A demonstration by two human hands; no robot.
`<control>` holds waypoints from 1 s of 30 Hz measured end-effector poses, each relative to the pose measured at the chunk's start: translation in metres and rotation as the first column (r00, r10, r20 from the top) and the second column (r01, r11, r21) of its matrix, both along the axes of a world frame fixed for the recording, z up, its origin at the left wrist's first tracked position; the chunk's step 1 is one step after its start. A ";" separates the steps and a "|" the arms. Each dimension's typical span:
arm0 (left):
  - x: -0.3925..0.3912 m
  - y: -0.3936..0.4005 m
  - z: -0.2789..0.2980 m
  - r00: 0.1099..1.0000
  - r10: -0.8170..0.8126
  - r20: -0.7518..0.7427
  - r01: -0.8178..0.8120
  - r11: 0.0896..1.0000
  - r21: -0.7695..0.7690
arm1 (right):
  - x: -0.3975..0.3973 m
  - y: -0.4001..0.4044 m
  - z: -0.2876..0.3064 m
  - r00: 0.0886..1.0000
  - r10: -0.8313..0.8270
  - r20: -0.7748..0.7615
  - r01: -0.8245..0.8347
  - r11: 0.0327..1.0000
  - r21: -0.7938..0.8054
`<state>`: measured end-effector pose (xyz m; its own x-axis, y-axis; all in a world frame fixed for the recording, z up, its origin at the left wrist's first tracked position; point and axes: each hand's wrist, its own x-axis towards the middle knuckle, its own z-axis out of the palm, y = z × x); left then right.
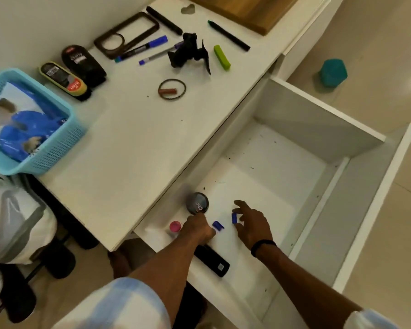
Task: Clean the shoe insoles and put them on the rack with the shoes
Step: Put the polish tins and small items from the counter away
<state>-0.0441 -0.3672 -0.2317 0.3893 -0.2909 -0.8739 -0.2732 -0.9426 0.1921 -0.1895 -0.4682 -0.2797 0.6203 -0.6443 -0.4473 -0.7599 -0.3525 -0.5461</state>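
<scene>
Both hands down inside the open white drawer (306, 148), at its near left end. Left hand (199, 227) curled, fingertips against a small blue cap (217, 225) — whether gripped or merely touched, cannot tell. Right hand (253, 225) with fingers bent, pinching a second small blue piece (234, 218) at the fingertips; black band (262, 245) on that wrist. Just beyond the left hand, a round dark tin (197, 203); left of it, a pink-capped item (175, 226); nearer, a black rectangular object (211, 260) partly under the left forearm. On the white counter (128, 143) to the left: blue basket (48, 148), two shoe-polish applicators (81, 67), pens (152, 45), green block (221, 57), bangle (172, 89). Dark shoes (57, 260) on the floor at near left, under the counter edge — insoles not visible.
</scene>
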 end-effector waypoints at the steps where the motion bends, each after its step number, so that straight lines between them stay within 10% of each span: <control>1: 0.001 0.002 -0.006 1.000 0.018 0.014 -0.018 1.000 0.023 | 0.004 0.000 -0.005 0.998 0.056 -0.033 -0.057 0.998 -0.034; 6: 0.002 -0.007 -0.007 0.994 0.088 0.071 -0.090 0.995 0.029 | 0.018 -0.002 -0.011 0.979 0.152 -0.132 -0.166 0.981 -0.101; 12: 0.003 -0.030 0.052 0.966 -0.229 0.117 0.226 0.973 0.037 | 0.016 0.002 0.023 0.991 0.118 0.059 -0.114 0.991 -0.067; 18: 0.042 -0.047 0.168 0.909 -0.271 -0.315 0.254 0.962 -0.096 | 0.055 -0.017 0.121 0.895 0.062 0.442 0.068 0.960 -0.273; 22: 0.113 -0.013 0.242 0.952 -0.272 0.141 0.306 0.846 -0.436 | 0.110 -0.026 0.196 0.809 0.133 0.573 0.083 0.939 -0.335; 25: 0.195 0.015 0.266 0.767 0.054 0.640 0.342 0.809 -0.478 | 0.170 -0.022 0.230 0.752 0.211 0.624 -0.027 0.956 -0.292; 30: 0.331 0.038 0.273 0.685 0.140 0.715 0.250 0.877 -0.411 | 0.293 -0.023 0.255 0.749 0.441 0.495 -0.319 0.894 -0.314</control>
<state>0.2871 -0.3294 0.0414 0.7920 -0.6029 -0.0965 -0.5543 -0.7763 0.3002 0.1036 -0.4912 -0.0245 0.9299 -0.3373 0.1468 -0.1395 -0.6928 -0.7075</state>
